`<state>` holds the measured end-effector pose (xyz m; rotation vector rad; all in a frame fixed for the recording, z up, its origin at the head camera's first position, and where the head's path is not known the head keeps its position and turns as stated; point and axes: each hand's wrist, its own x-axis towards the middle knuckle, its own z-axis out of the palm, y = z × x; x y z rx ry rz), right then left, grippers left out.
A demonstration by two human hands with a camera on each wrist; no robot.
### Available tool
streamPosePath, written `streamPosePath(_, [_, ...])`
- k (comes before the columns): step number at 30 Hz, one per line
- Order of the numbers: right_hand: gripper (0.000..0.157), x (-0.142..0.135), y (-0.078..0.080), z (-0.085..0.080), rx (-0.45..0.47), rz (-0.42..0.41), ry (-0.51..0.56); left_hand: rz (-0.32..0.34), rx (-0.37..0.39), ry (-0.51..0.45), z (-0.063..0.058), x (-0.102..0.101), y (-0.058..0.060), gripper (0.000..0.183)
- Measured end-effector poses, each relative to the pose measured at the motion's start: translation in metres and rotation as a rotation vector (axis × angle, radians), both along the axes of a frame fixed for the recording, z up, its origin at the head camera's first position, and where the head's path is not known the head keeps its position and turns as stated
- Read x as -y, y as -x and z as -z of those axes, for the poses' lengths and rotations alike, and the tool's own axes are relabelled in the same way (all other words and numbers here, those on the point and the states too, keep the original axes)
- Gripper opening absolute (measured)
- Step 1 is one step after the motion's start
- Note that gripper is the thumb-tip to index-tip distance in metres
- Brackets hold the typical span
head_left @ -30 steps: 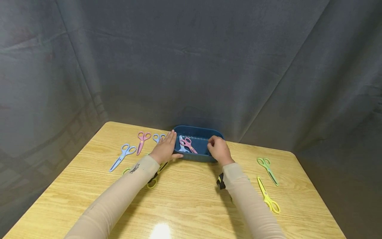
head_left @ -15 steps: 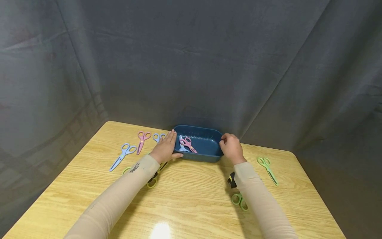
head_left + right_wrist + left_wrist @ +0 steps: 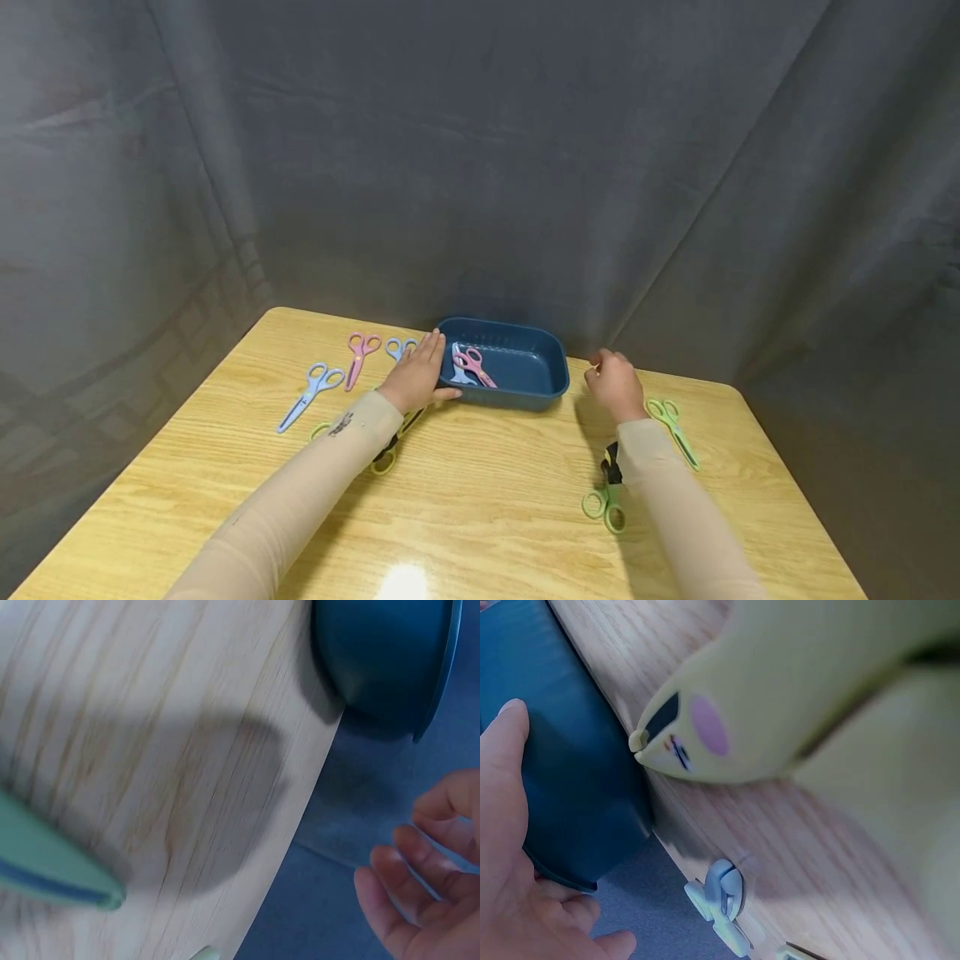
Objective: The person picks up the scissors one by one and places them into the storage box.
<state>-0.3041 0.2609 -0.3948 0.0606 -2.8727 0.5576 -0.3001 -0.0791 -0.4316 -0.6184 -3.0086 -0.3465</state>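
A dark blue plastic bin (image 3: 528,400) stands at the back of the table. Inside it lie pink scissors (image 3: 474,367) and light blue scissors (image 3: 459,373). My left hand (image 3: 414,375) rests against the bin's left end, fingers straight along the side and thumb on the front wall, as the left wrist view also shows. To the right of the bin, my right hand (image 3: 617,385) hovers with loosely bent fingers and nothing in them. Green scissors (image 3: 673,429) lie just beyond the right wrist; another green pair (image 3: 604,507) is partly hidden under the right forearm.
On the left lie blue scissors (image 3: 311,396), pink scissors (image 3: 361,360) and a partly covered blue pair (image 3: 397,345). Yellow scissors (image 3: 384,462) show from beneath the left forearm; their blade looms large in the left wrist view. A grey curtain (image 3: 480,167) hangs right behind the table.
My right hand has moved right, from inside the bin's right end, over its rim and away from it. The right forearm now covers the yellow scissors seen earlier. My left hand has stayed put.
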Motion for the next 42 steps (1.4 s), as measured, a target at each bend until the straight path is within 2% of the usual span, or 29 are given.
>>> streamPosePath(8, [0.026, -0.024, -0.005, 0.004, 0.036, 0.016, -0.024, -0.007, -0.003, 0.015, 0.004, 0.0, 0.001, 0.104])
streamPosePath(14, [0.031, -0.041, -0.011, 0.007, 0.103, 0.01, -0.016, -0.005, 0.004, 0.008, 0.002, -0.001, 0.001, 0.104])
streamPosePath(32, [0.042, -0.078, -0.018, 0.009, 0.222, 0.105, -0.043, -0.008, 0.01, 0.009, 0.005, 0.0, 0.002, 0.105])
streamPosePath(42, [0.04, -0.099, -0.022, 0.011, 0.277, 0.153, -0.076, -0.007, 0.003, 0.016, 0.003, -0.001, 0.002, 0.104])
